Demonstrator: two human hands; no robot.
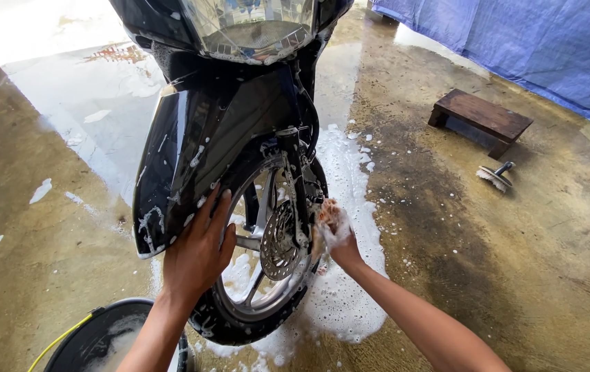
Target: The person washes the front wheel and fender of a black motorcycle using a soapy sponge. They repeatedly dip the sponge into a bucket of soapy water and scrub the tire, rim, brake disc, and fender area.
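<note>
A: What is seen closest, at the bottom?

B: A black bucket (99, 337) with foam inside and a yellow handle is seen by the left arm.

A: What is touched by the left hand (198, 251)?

B: The front tire (240, 329) is touched. The hand is laid flat, with the fingers (214, 210) spread a little and stretched up onto the black fender (178, 158). Nothing is held in it.

A: And the right hand (336, 238)?

B: A soapy sponge (326, 217) is gripped, with the fingers closed around it. It is pressed on the wheel, just beside the brake disc (278, 241).

A: What is seen farther off?

B: White foam (350, 303) is spread on the wet floor. A scrub brush (494, 176) is laid past it, near a small wooden stool (481, 117). A blue tarp (515, 41) is hung behind.
</note>
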